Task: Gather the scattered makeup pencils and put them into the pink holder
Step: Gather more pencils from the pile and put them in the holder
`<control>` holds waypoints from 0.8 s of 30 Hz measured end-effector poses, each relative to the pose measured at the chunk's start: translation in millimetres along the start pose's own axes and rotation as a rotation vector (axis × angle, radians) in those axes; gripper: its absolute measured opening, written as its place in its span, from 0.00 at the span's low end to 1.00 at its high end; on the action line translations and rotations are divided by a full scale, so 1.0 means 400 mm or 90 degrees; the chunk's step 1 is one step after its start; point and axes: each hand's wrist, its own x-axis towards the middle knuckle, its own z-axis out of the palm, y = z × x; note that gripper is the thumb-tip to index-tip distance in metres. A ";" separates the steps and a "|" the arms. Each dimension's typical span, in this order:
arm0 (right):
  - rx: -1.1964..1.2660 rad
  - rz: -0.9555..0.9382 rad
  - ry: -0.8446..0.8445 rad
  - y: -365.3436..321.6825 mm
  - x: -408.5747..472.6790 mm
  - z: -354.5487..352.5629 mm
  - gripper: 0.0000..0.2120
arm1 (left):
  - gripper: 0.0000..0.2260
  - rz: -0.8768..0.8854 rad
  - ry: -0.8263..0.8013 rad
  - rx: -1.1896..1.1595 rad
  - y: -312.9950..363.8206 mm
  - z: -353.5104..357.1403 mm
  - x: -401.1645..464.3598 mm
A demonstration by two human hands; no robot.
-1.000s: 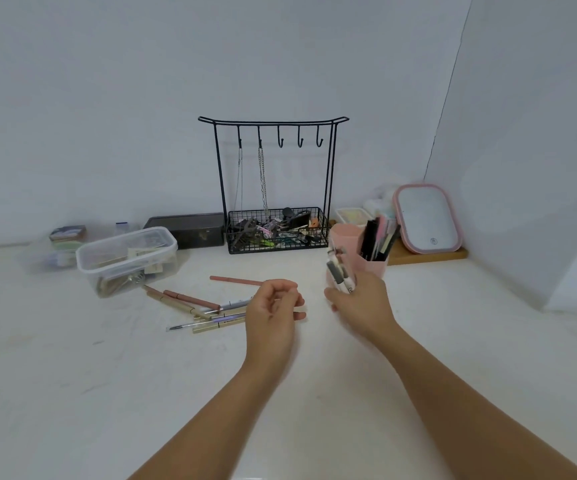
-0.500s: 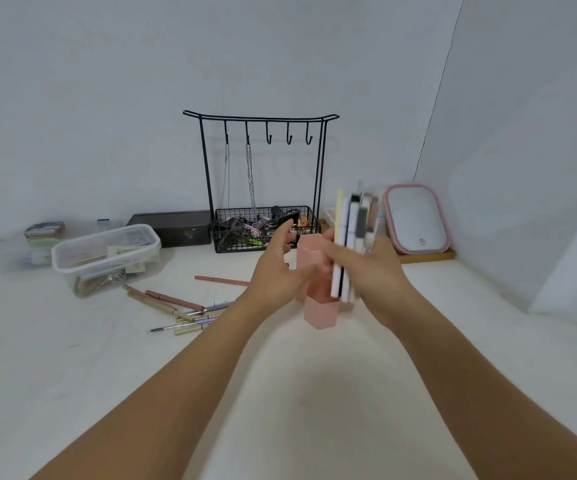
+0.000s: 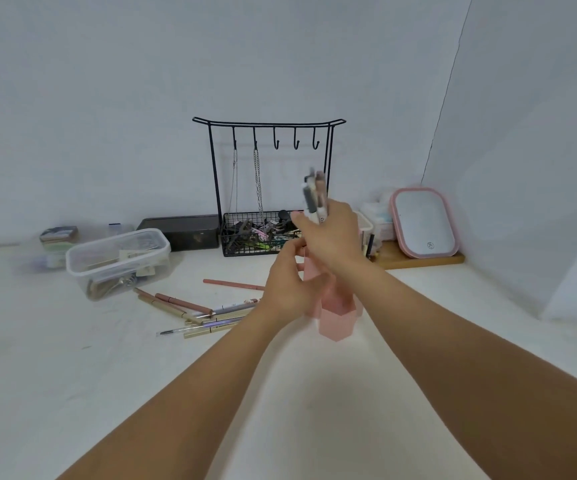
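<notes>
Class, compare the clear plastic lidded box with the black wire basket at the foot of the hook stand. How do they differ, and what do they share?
The clear plastic lidded box has see-through solid walls; the black wire basket is an open dark mesh. The box is closed by a lid; the basket is open-topped. The box sits alone, left and nearer; the basket sits under the black hook stand by the wall. Both rest on the white table holding small items.

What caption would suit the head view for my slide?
Left hand steadies the pink holder while right hand lifts a bundle of pens; scattered makeup pencils wait on the table.
</notes>
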 end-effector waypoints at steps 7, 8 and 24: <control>-0.109 0.043 -0.073 0.012 -0.014 0.017 0.11 | 0.32 -0.009 0.003 -0.011 0.011 0.000 -0.007; -0.105 0.083 -0.087 0.006 -0.002 0.013 0.08 | 0.35 -0.014 0.006 -0.016 0.009 -0.004 -0.005; -0.105 0.020 -0.071 0.035 -0.022 -0.006 0.06 | 0.36 -0.006 0.002 -0.037 -0.030 -0.017 0.015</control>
